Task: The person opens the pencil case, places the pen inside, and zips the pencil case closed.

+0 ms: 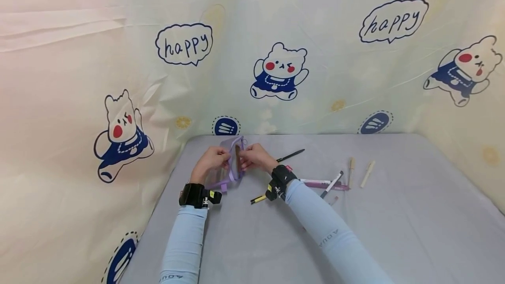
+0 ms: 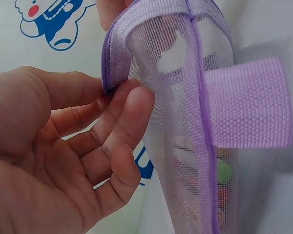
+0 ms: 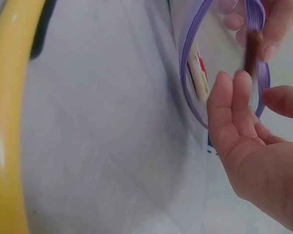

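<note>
A purple mesh pencil case (image 1: pixel 232 174) stands at the far left of the table, its zipped mouth spread apart. My left hand (image 1: pixel 213 159) pinches the zipper edge between thumb and fingers; the left wrist view shows this grip on the purple rim (image 2: pixel 118 63). At the mouth is my right hand (image 1: pixel 256 157), its fingertips inside the rim and the thumb apart from them. A brown pen (image 3: pixel 252 51), blurred, is at the mouth just beyond those fingertips. Through the mesh, colourful contents (image 2: pixel 223 170) show, too obscured to name.
A black pen (image 1: pixel 291 155) and a yellow-and-black pen (image 1: pixel 258 199) lie near the right forearm. Farther right are a purple pen (image 1: pixel 315 185), a white-and-grey pen (image 1: pixel 332 184) and two beige pens (image 1: pixel 351 172). A patterned curtain (image 1: pixel 331 69) hangs behind the table.
</note>
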Demonstrator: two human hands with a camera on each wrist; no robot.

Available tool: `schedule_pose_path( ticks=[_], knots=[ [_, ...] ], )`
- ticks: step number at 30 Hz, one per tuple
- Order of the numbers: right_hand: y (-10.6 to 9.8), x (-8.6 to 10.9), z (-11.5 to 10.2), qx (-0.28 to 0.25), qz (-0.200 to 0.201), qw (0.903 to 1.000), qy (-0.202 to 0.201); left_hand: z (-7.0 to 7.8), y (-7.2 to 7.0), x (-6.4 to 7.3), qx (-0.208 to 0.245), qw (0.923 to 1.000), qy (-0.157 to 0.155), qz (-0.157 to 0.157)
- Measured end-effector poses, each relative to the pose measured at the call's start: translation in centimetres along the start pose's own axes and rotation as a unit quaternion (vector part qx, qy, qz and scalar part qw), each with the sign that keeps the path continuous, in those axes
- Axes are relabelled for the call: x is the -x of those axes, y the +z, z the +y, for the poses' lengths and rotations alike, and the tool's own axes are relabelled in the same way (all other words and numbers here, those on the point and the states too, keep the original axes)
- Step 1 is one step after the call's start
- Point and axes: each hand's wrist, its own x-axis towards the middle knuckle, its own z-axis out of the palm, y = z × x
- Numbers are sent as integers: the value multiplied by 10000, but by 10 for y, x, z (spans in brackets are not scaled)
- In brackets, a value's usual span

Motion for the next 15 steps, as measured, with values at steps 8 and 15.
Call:
schedule_pose_path(
  ticks=[8,15],
  knots=[
    [-4,4,-1,130,-137,9998,-41,2,2,-1,28,10000,-14,5],
    [-15,4,2,291,42,9996,-19,2,2,0,31,10000,-55,-13]
  ],
)
